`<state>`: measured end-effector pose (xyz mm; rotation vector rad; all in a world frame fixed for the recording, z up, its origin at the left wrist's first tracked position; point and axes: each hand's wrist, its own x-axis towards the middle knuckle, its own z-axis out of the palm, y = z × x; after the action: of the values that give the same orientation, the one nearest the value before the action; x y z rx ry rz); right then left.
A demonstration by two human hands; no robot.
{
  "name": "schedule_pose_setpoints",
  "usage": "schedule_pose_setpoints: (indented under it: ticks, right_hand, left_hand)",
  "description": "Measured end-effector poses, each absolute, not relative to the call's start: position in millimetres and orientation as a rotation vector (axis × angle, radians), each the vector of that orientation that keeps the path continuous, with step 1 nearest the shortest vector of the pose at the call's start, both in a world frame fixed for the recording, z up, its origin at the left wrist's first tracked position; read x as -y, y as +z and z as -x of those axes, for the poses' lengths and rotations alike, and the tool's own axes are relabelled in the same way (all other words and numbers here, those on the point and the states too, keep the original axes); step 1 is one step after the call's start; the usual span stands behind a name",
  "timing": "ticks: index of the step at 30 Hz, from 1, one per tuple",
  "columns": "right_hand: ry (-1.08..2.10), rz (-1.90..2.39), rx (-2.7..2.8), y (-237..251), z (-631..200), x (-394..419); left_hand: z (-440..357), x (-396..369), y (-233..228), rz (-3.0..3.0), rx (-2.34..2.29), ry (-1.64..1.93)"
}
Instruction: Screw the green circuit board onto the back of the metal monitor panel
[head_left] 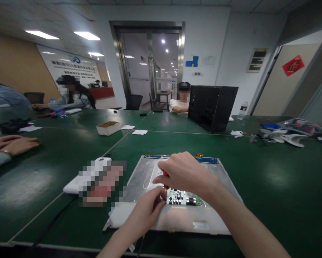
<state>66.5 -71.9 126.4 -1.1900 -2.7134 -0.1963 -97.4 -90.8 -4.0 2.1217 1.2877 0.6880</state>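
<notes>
Both hands [186,173] on circuit board [183,197]

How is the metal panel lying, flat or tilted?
Flat: the metal panel lies on the green table, its small circuit board facing up.

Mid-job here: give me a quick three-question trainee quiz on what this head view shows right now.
1. True or false: the right hand grips a red-handled tool over the metal panel.
2. Which thing do the left hand's fingers rest beside? A) cardboard box B) small circuit board C) water bottle
3. Fill in: the large black case stands on the ____ table.

Key:
1. True; only a bit of red handle shows below the fist.
2. B, the small circuit board on the panel.
3. Green.
</notes>
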Motion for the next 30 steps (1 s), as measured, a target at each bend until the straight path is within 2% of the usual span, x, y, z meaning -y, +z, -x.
schedule_pose_setpoints:
  ticks: [14,20,24,30]
  right_hand:
    - [-0.117,1.088,2.791,128.5,-71.8,75.7]
    - [-0.164,1.226,2.714,127.3,-67.0,77.1]
    - [-0.18,1.164,2.728,124.3,-65.2,74.7]
    - [0.009,1.079,2.806,128.9,-74.7,73.8]
  left_hand:
    - [98.9,89.1,-12.1,-2.125,-1.275,0.716]
    - [99.2,89.2,-11.1,-2.142,-1.287,0.695]
    - [98.8,90.4,-8.4,-2.146,-1.282,0.706]
    - [100.4,89.9,-12.1,-2.146,-1.254,0.723]
